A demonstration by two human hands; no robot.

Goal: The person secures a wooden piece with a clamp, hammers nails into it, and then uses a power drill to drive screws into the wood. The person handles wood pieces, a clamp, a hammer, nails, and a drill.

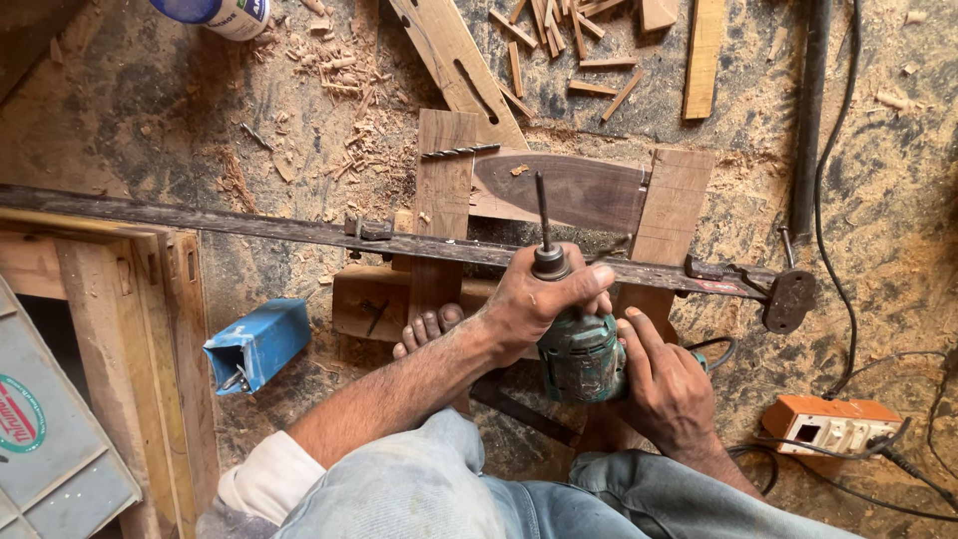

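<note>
A worn green electric drill [581, 356] points away from me, its bit [542, 210] aimed over a dark curved wood piece [574, 190]. My left hand [539, 299] wraps around the drill's front near the chuck. My right hand [664, 384] grips the drill's rear body and handle. A long metal bar clamp [299, 232] runs across wooden boards [444, 190] just ahead of the drill. My bare toes [427, 326] press on a board by the clamp. A loose twist bit [459, 152] lies on the left board.
An orange power strip [828, 424] with black cables lies at the right. A blue box [257, 342] sits at the left beside a wooden frame [130, 319]. Wood offcuts [569, 40] and shavings cover the dusty floor; a white and blue container [220, 14] stands top left.
</note>
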